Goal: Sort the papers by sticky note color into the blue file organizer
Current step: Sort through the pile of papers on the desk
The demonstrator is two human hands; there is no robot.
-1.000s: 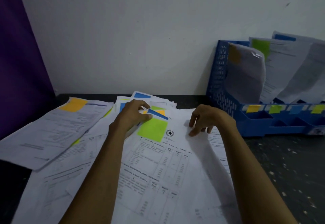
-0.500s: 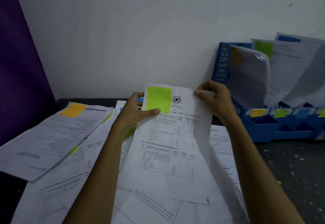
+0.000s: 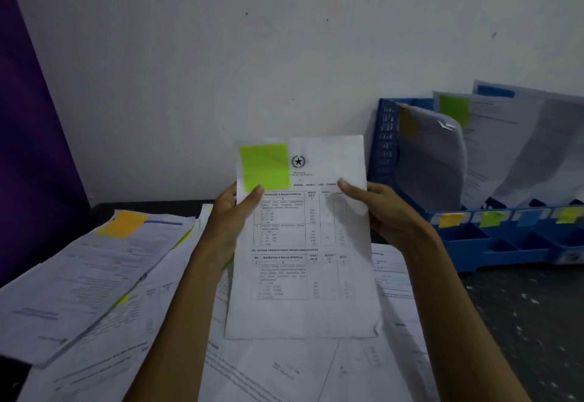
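Left hand (image 3: 228,223) and right hand (image 3: 384,212) pinched the paper (image 3: 303,278) upright by its edges. Green note (image 3: 264,166) sat top left; hidden fingers probably curled behind.

**Lime Green Showing on White**

The white paper (image 3: 303,243) is carrying black printed tables and a black star emblem, and a lime-green sticky note (image 3: 264,167) is glowing above the left hand (image 3: 227,221). Beyond the right hand (image 3: 388,212), the blue file organizer (image 3: 387,142) is showing a lattice side and yellow, green, blue and yellow tabs (image 3: 447,220). Left of the left hand, an orange note (image 3: 121,224) is lying on white sheets (image 3: 79,275). Right of the right hand, the desk (image 3: 521,307) is showing dark with pale specks.
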